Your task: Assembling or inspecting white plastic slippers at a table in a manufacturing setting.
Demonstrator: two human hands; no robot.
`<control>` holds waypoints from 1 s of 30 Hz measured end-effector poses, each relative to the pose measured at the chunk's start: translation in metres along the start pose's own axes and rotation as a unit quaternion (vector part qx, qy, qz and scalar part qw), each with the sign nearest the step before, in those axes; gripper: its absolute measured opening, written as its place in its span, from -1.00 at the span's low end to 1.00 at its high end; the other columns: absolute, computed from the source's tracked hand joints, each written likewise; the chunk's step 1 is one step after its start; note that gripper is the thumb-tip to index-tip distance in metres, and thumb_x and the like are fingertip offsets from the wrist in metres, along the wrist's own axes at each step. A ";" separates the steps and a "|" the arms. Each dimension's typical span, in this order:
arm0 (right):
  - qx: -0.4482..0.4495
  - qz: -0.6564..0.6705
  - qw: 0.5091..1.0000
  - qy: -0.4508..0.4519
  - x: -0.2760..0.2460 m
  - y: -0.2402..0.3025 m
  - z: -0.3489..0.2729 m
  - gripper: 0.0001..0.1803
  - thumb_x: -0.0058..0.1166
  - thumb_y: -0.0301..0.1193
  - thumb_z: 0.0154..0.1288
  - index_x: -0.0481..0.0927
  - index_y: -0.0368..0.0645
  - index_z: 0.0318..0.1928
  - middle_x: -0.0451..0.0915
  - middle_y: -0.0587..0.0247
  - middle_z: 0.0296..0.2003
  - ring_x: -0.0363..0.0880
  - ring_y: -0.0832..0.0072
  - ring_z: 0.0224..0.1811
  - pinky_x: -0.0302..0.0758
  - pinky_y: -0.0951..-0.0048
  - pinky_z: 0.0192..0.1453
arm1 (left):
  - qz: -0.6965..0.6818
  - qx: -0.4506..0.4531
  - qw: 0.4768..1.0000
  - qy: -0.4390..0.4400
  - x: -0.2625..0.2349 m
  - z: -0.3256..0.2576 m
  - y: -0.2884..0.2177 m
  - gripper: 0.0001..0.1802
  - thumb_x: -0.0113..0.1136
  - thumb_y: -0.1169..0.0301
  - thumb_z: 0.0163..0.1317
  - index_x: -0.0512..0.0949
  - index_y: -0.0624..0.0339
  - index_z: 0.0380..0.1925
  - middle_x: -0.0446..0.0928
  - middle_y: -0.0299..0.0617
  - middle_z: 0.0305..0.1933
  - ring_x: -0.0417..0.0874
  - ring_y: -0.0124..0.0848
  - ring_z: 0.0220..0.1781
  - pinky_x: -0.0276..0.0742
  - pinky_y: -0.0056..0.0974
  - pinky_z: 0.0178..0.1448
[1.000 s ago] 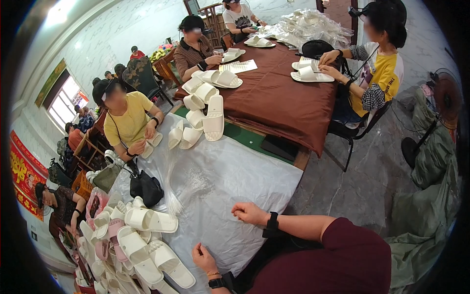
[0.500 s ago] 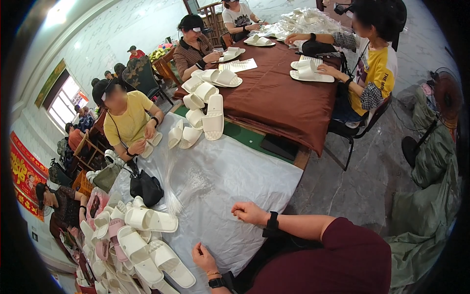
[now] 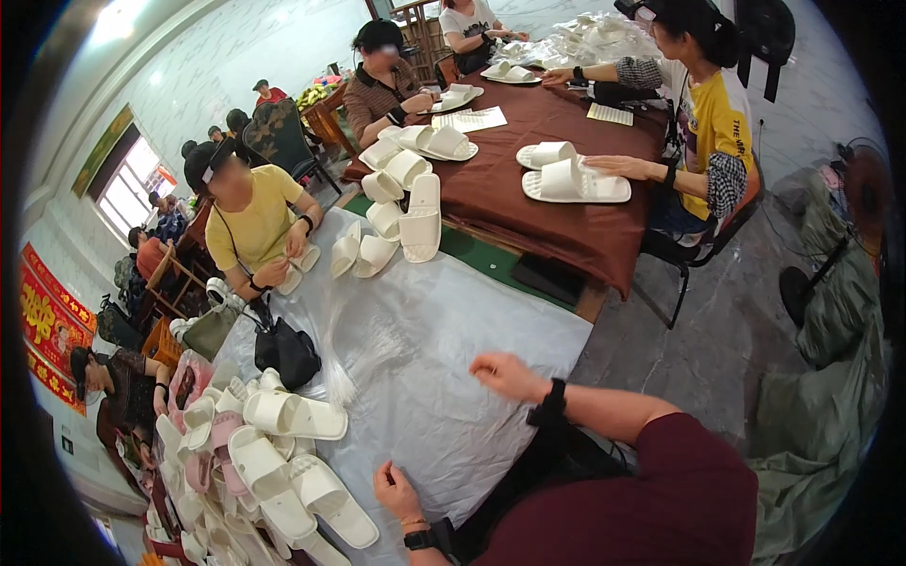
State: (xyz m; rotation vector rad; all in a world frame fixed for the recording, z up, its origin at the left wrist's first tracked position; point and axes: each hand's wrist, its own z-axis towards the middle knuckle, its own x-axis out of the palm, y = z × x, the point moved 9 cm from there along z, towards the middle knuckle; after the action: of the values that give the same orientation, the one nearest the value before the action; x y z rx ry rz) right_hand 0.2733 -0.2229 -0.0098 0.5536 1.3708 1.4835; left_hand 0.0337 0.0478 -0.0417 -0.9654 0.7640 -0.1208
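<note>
Both hands are empty: the left hand (image 3: 394,491) rests loosely curled beside the white slippers (image 3: 283,443) at lower left, the right hand (image 3: 505,375) half-closed above the grey-covered surface (image 3: 444,321). The slippers look light, soft, bendable; best pinched at the strap.

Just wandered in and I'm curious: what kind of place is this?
Probably a small workshop where slippers are sorted or packed by hand. Piles of white slippers cover the long cloth-covered tables, and several seated people handle pairs.

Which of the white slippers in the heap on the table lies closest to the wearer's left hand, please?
The white slipper at the heap's near edge, just left of the left hand, sole flat on the white cover; the others lie farther left or beyond.
</note>
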 end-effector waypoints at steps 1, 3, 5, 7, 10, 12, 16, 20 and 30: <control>-0.031 -0.018 0.998 -0.047 -0.026 0.007 0.009 -0.82 0.03 -0.44 0.26 0.57 -0.28 -0.22 0.60 -0.03 -0.38 0.60 0.21 -0.31 0.50 0.34 -0.19 | -0.004 -0.003 1.000 0.000 0.001 0.000 0.001 -0.83 0.09 0.52 0.21 0.58 0.36 -0.25 0.57 -0.04 -0.28 0.56 -0.20 -0.26 0.47 -0.21 -0.13; -0.005 -0.057 0.990 -0.126 -0.083 0.014 0.031 -0.86 0.01 -0.49 0.21 0.57 -0.28 -0.25 0.58 0.01 -0.37 0.57 0.18 -0.30 0.50 0.29 -0.18 | -0.001 -0.009 1.000 0.000 0.000 -0.001 0.003 -0.83 0.09 0.52 0.20 0.58 0.35 -0.25 0.57 -0.04 -0.28 0.56 -0.20 -0.25 0.47 -0.21 -0.13; -0.135 -0.141 0.945 -0.262 -0.147 0.042 0.044 -0.86 0.01 -0.55 0.14 0.56 -0.27 -0.27 0.54 0.00 -0.32 0.54 0.14 -0.26 0.49 0.26 -0.13 | 0.000 -0.016 1.000 -0.003 0.000 0.000 0.003 -0.83 0.09 0.52 0.20 0.59 0.35 -0.25 0.57 -0.04 -0.28 0.56 -0.19 -0.25 0.47 -0.21 -0.12; -0.167 -0.211 0.900 -0.342 -0.199 0.055 0.057 -0.79 0.00 -0.61 0.07 0.53 -0.27 -0.22 0.50 -0.03 -0.24 0.50 0.09 -0.13 0.45 0.24 -0.02 | 0.021 0.004 1.000 -0.003 -0.001 0.000 -0.002 -0.81 0.07 0.50 0.23 0.58 0.38 -0.24 0.60 -0.05 -0.28 0.58 -0.27 -0.26 0.48 -0.26 -0.12; -0.116 -0.314 0.850 -0.406 -0.268 0.037 0.081 -0.69 -0.01 -0.62 0.05 0.49 -0.30 -0.12 0.48 -0.08 -0.16 0.42 0.02 -0.01 0.37 0.15 0.11 | 0.010 0.002 1.000 -0.005 -0.001 0.001 -0.006 -0.82 0.08 0.51 0.22 0.58 0.37 -0.24 0.59 -0.06 -0.29 0.57 -0.27 -0.28 0.48 -0.26 -0.13; -0.110 -0.385 0.815 -0.420 -0.300 0.030 0.093 -0.66 -0.04 -0.64 0.05 0.49 -0.31 -0.09 0.48 -0.10 -0.14 0.40 0.00 0.02 0.36 0.11 0.15 | 0.014 0.001 1.000 -0.007 -0.001 0.002 -0.005 -0.82 0.08 0.51 0.21 0.58 0.37 -0.25 0.59 -0.06 -0.29 0.57 -0.27 -0.28 0.48 -0.26 -0.13; -0.015 -0.411 0.833 -0.369 -0.332 -0.007 0.128 -0.64 -0.09 -0.61 0.11 0.51 -0.25 -0.03 0.49 -0.10 -0.10 0.45 -0.04 0.02 0.38 0.12 0.15 | 0.023 0.011 1.000 -0.005 0.000 0.002 -0.010 -0.83 0.08 0.53 0.19 0.59 0.37 -0.27 0.58 -0.07 -0.30 0.56 -0.27 -0.30 0.48 -0.26 -0.14; 0.075 -0.462 0.814 -0.343 -0.328 -0.012 0.144 -0.68 -0.09 -0.52 0.20 0.52 -0.20 -0.02 0.50 -0.07 -0.07 0.52 -0.05 -0.03 0.48 0.09 0.03 | 0.023 -0.001 1.000 -0.010 -0.001 0.001 0.004 -0.84 0.09 0.53 0.18 0.59 0.37 -0.27 0.58 -0.06 -0.29 0.57 -0.27 -0.29 0.48 -0.25 -0.14; -0.039 -0.285 0.901 -0.325 -0.255 -0.002 0.090 -0.84 0.05 -0.46 0.19 0.55 -0.20 -0.21 0.60 0.05 -0.33 0.59 0.10 -0.25 0.51 0.18 -0.16 | 0.034 0.008 0.999 -0.002 0.002 0.001 0.000 -0.83 0.08 0.52 0.19 0.59 0.37 -0.26 0.60 -0.06 -0.29 0.59 -0.25 -0.27 0.50 -0.24 -0.13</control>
State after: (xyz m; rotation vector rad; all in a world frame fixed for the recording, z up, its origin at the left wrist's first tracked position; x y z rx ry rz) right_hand 0.4507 -0.4038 0.0842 0.4785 0.8292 0.7633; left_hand 0.0355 0.0477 -0.0423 -0.9226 0.7911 -0.0651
